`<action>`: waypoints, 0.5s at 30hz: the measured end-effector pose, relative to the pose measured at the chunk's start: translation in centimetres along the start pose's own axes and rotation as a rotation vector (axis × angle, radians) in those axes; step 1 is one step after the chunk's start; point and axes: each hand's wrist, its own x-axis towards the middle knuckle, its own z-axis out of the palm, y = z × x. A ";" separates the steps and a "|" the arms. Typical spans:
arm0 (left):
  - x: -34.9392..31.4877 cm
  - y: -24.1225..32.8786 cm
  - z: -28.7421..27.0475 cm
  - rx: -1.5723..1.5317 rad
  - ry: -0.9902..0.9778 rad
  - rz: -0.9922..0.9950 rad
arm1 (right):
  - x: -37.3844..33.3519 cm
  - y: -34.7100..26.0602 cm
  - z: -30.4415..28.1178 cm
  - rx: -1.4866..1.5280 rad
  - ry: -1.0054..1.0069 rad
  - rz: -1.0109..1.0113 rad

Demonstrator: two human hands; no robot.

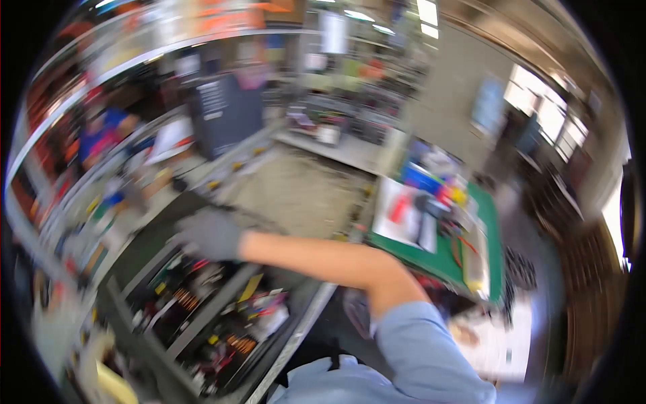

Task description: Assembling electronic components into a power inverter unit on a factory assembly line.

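Note:
My right hand, in a grey glove, reaches across to the left over the far edge of a large dark equipment housing. The housing lies uncovered, and dark bars split its inside into sections. Circuit parts, wires and copper-coloured coils show in them. Motion blurs my fingers, so neither their spread nor anything in them can be made out. Beyond the hand is a dark flat panel surface; whether the glove touches it is unclear. My left hand is out of the picture.
Right of my arm, a green-topped table holds papers, a blue bin and tools. A metal rail runs beside the housing. At the far left, a blurred person is near a cluttered bench. Ahead stands a dark box.

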 end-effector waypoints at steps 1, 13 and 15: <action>0.2 -0.6 6.5 0.123 0.152 -0.039 | -0.9 0.9 0.0 0.015 0.017 0.007; 1.1 1.4 14.2 -0.318 0.186 -0.035 | 0.1 -2.2 -1.5 0.087 0.010 0.096; 2.0 1.4 14.1 -0.343 0.150 -0.098 | 0.2 -2.4 -1.7 0.053 -0.002 0.099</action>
